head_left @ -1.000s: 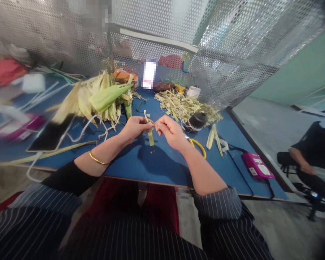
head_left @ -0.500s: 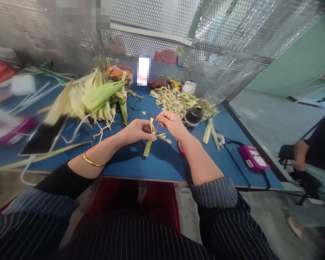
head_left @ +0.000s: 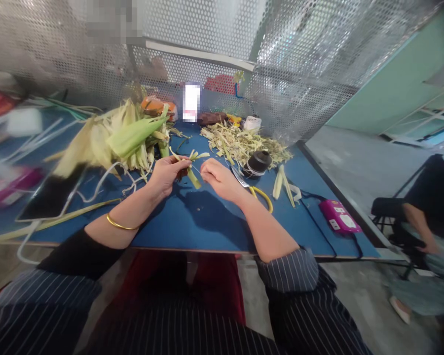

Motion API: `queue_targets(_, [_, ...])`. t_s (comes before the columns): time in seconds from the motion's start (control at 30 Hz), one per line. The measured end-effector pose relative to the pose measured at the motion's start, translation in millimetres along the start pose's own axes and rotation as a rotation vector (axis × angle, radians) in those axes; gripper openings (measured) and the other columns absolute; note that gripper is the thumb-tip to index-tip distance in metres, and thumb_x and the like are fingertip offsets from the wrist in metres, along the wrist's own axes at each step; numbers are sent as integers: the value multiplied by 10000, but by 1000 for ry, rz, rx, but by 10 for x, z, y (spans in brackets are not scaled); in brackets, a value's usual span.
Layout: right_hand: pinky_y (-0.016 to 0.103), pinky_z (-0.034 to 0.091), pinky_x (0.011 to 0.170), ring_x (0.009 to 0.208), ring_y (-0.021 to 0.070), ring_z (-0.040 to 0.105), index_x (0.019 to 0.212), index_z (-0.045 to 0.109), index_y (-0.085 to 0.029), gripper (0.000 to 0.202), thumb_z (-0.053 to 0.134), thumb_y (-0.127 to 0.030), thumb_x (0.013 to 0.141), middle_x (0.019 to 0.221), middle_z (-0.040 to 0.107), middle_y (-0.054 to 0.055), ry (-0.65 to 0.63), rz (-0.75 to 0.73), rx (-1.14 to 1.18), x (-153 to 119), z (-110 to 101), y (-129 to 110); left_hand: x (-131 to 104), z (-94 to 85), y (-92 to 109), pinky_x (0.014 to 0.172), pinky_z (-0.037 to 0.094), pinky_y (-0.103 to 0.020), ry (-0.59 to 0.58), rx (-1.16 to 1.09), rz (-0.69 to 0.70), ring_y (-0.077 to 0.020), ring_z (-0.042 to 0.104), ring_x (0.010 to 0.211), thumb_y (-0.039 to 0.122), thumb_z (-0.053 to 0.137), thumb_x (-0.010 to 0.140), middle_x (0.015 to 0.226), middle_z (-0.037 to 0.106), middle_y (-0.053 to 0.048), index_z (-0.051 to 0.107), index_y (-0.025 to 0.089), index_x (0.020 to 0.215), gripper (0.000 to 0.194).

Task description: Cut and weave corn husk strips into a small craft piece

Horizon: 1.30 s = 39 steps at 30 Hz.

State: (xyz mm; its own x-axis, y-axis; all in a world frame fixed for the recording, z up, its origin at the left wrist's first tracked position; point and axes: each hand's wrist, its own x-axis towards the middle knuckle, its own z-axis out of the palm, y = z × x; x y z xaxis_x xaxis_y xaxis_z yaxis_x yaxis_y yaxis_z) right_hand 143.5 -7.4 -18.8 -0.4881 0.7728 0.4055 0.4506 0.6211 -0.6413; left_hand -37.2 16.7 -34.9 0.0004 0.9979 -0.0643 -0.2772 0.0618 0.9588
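Observation:
My left hand point(head_left: 169, 172) pinches a small bundle of corn husk strips point(head_left: 193, 178) above the blue table; strip ends fan out past the fingertips. A thin pale thread point(head_left: 196, 168) runs from the bundle to my right hand point(head_left: 219, 178), whose fingers are closed on it. Just right of that hand lie scissors point(head_left: 261, 192) with yellow handles, partly covered by the wrist. Behind them stands a dark thread cone point(head_left: 258, 162) with pale thread wound round its base. Cut husk scraps point(head_left: 240, 143) are heaped beyond my hands.
Whole corn husks point(head_left: 129, 135) are piled at the left beside a tablet point(head_left: 54, 190) and a white cable point(head_left: 96, 190). A purple packet point(head_left: 339, 215) sits near the right edge. Perforated mesh point(head_left: 200, 59) closes off the back. Another person point(head_left: 425, 207) sits at the far right.
Both hands have shifted, the left one leftward, and the husk bundle has turned so its strips fan upward. The thread is stretched more sideways. More of the scissors now shows.

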Motion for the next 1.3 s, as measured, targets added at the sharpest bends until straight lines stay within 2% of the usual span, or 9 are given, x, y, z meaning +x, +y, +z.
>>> queue_targets(0.07, [307,409,845,923,160,543,745,503,-190,211,430,-279,921,999,598,78,91,-46,107,-12,23,-56,-17,11,-21,555,424,-217,-43,46,9,-83,534,530,268,806,547,621,623,-1,683,109,768,299])
queue_targets(0.2, [276,430,698,669,127,528,800,501,-197,229,370,-304,954,714,586,9,57,102,351,-22,95,-78,-75,47,-52,556,405,-218,-151,111,46,-81,512,530,301,790,578,604,618,-2,690,98,779,302])
queue_targets(0.5, [268,430,694,656,115,520,771,486,-195,202,406,-288,932,677,553,-11,82,124,285,-24,104,-140,-43,6,-136,634,435,-242,-162,412,260,-137,587,649,298,702,688,741,693,-39,721,107,846,248])
queue_targets(0.57, [264,437,682,651,114,529,790,525,-185,215,409,-303,927,678,583,-3,114,178,358,-7,43,-108,-53,-22,-119,635,428,-244,-134,596,367,-146,594,671,343,694,726,785,705,-46,726,126,873,265])
queue_targets(0.73, [257,438,647,661,120,566,863,583,-169,195,436,-294,892,707,633,10,97,268,439,24,-34,-54,-171,-37,8,720,423,-281,-81,1216,842,-188,609,805,324,604,848,875,693,-68,689,157,954,215])
queue_targets(0.83, [247,437,634,667,107,570,773,558,-173,144,467,-254,850,841,662,24,124,335,409,29,-22,-14,-259,11,20,695,423,-307,-133,1541,970,-218,603,834,266,493,915,880,667,-99,658,135,939,212])
queue_targets(1.03, [245,439,690,765,128,609,713,592,-162,155,473,-182,809,842,690,42,-2,457,136,25,-15,187,-419,166,-182,587,405,-322,-352,1834,950,-242,593,801,204,409,937,852,633,-121,647,108,924,257])
queue_targets(1.2, [225,395,676,738,117,585,675,602,-164,199,451,-140,802,810,703,30,-166,400,-122,26,-14,245,-424,170,-162,712,450,-318,-398,1633,711,-236,629,850,433,517,889,917,682,-104,697,148,969,347])
queue_targets(1.3, [222,371,641,713,118,565,691,614,-165,207,444,-147,808,788,699,28,-209,383,-192,31,-6,226,-307,94,-96,748,447,-288,-422,1443,562,-200,644,849,332,427,923,923,717,-70,728,181,921,337])
